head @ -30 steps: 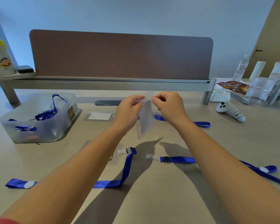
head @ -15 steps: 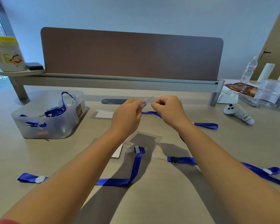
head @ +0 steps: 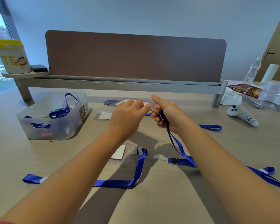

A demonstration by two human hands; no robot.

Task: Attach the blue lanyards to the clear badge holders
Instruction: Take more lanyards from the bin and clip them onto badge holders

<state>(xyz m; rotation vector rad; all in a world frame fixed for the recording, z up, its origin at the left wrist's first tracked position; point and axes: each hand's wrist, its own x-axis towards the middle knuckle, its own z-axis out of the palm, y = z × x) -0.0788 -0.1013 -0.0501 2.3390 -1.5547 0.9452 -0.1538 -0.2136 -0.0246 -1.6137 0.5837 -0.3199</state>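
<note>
My right hand point(head: 168, 116) is closed on the clip end of a blue lanyard point(head: 176, 143), with its black buckle and clear strap tab at my fingertips. The lanyard's band hangs down to the table. My left hand point(head: 128, 113) pinches a clear badge holder point(head: 132, 101), held nearly flat just behind my fingers and touching the strap tab. On the table lies another holder with a white card point(head: 120, 153), joined to a second blue lanyard point(head: 136, 173). A third lanyard point(head: 181, 161) with a clear tab lies to the right.
A translucent bin point(head: 55, 126) of lanyards stands at the left. A loose white card in a holder point(head: 104, 115) lies behind my left hand. A white controller point(head: 241, 115), a water bottle point(head: 252, 70) and clear containers point(head: 275, 94) crowd the right. A brown partition point(head: 136, 57) closes the back.
The badge holder went from hanging upright between both hands to lying nearly flat in my left hand. My right hand now grips a lanyard's clip end, lifted off the table.
</note>
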